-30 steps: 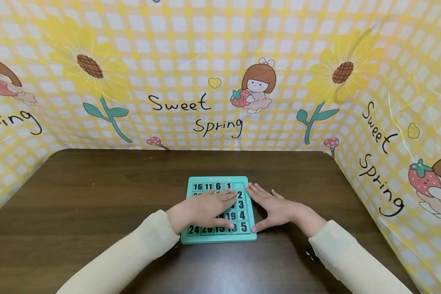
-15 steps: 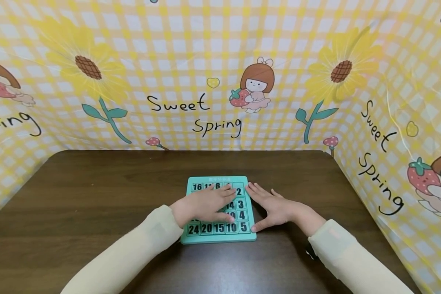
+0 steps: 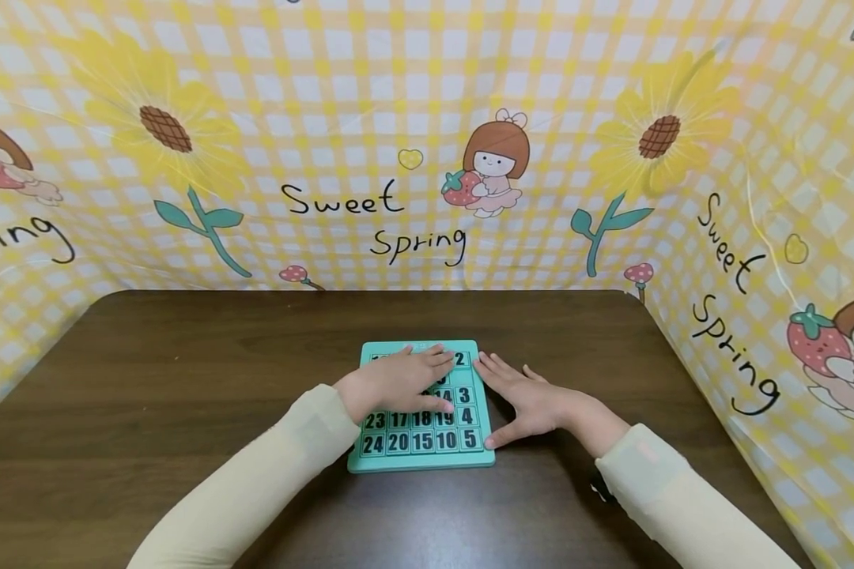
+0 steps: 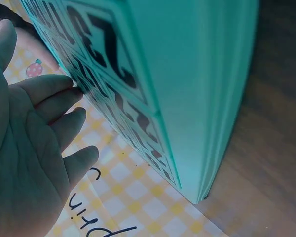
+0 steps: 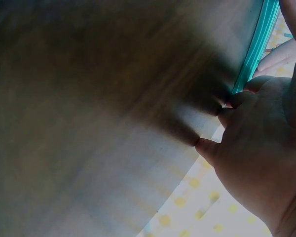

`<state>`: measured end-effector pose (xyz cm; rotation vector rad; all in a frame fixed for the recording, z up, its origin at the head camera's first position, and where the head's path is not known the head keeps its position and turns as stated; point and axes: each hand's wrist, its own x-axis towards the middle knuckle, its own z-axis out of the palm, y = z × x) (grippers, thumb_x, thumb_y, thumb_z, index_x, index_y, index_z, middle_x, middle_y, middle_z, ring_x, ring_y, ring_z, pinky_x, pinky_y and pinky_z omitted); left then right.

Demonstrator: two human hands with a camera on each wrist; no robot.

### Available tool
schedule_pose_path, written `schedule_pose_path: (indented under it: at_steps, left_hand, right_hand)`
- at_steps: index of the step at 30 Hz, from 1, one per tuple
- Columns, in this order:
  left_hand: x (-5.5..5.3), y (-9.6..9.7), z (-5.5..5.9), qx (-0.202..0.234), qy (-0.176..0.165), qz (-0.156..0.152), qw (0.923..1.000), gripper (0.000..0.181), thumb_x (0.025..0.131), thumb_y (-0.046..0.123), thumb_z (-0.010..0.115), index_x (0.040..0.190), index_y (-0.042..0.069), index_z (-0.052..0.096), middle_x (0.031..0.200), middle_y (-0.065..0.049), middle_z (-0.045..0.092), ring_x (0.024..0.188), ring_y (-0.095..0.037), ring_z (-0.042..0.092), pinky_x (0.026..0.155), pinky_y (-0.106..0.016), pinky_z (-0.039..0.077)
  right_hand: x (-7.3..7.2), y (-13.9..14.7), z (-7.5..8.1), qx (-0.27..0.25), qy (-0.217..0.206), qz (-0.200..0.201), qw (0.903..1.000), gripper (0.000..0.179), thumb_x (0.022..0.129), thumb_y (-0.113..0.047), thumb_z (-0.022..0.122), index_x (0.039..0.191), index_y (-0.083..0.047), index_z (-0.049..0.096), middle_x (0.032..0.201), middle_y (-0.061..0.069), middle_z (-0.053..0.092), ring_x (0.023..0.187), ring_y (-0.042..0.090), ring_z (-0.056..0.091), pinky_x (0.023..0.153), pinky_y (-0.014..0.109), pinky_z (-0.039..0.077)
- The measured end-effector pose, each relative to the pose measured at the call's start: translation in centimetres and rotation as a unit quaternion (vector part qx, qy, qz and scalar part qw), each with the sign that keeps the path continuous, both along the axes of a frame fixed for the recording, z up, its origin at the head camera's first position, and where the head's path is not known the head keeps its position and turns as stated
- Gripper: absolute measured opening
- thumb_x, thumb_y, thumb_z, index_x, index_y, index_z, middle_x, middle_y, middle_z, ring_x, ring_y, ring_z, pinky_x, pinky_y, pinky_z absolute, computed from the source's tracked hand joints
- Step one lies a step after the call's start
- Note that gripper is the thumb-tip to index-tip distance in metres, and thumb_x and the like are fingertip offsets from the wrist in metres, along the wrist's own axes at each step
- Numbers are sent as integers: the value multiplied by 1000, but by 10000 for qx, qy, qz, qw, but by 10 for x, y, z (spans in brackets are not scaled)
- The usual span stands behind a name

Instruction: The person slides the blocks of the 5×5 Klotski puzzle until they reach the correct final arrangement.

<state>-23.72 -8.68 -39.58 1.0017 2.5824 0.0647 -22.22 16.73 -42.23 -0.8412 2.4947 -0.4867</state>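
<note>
Two hands in play, neither grip clenched: left hand (image 3: 398, 384) spread over the teal number board (image 3: 421, 462) on the bench (image 3: 221, 356), right hand (image 3: 531, 402) braced against its right edge. Light fingertip pressure, straight slides and that steady brace should suit these tiles (image 3: 423, 442).

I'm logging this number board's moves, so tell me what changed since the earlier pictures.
Tile 2 slid from the second row up into the top right corner. The left hand moved up the board too. Nothing was gripped or released. The right hand stayed at the board's right edge; tile 3, tile 4 and tile 5 kept their places.
</note>
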Motion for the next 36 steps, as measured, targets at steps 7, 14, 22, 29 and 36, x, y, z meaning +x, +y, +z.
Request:
schedule_pose_path:
  at_steps: [7,14,22,29,36]
  left_hand:
    - [18,-3,2,64,193,-351,9992,81,97,63,43,158,13,26,167,-2,19,156,-19,11,124,-54,18]
    - [47,-3,4,160,342,-895,9953,80,97,62,43,157,12,29,166,-2,21,155,-18,15,122,-53,23]
    - [53,-2,0,170,307,-975,9946,79,97,62,44,157,12,31,166,-2,23,155,-16,17,121,-51,26]
    - [43,-2,-2,173,77,-794,9967,78,98,60,45,157,12,29,167,-1,19,155,-17,14,123,-51,22]
    - [32,-1,-2,192,67,-586,9981,79,98,61,45,157,11,29,167,-2,19,155,-19,14,123,-51,21]
  right_hand:
    - [1,0,2,-16,-12,3,10000,119,80,-62,73,161,-13,2,169,6,-6,157,28,-5,118,70,3]
    - [1,-1,1,0,-17,-11,10000,118,80,-61,73,161,-13,3,169,6,-6,157,28,-5,118,69,4]
    - [1,-1,0,-11,14,-11,10000,118,80,-62,74,161,-13,3,169,6,-5,157,28,-5,118,69,4]
    - [0,1,0,-6,-15,-9,10000,119,80,-63,73,161,-13,2,169,5,-7,156,28,-6,118,69,3]
    - [0,0,2,12,-30,-4,10000,119,80,-63,73,161,-14,2,169,5,-6,157,27,-5,118,69,3]
